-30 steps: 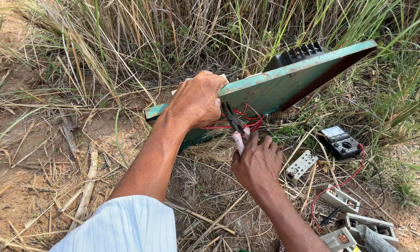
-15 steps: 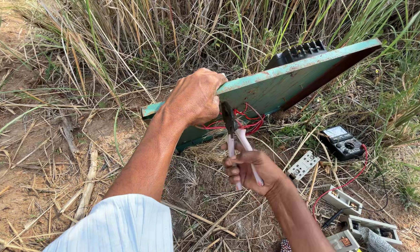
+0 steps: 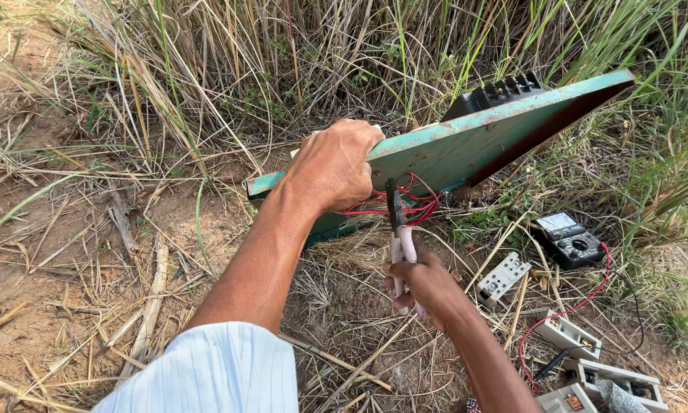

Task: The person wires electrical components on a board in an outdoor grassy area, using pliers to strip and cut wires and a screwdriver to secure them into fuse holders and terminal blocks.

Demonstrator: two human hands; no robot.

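Red wires [image 3: 405, 205] sit directly above right hand [image 3: 424, 284], which grips pliers [image 3: 397, 237] upright, nose at wires. Left hand [image 3: 335, 167] clamps green board [image 3: 466, 145] edge, left of wires.

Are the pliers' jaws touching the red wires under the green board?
Touching. Head view: the pliers, held by the right hand, have their tip among the red wires, no gap visible.

plier tips [image 3: 394, 200] hidden among wires [image 3: 414, 205]
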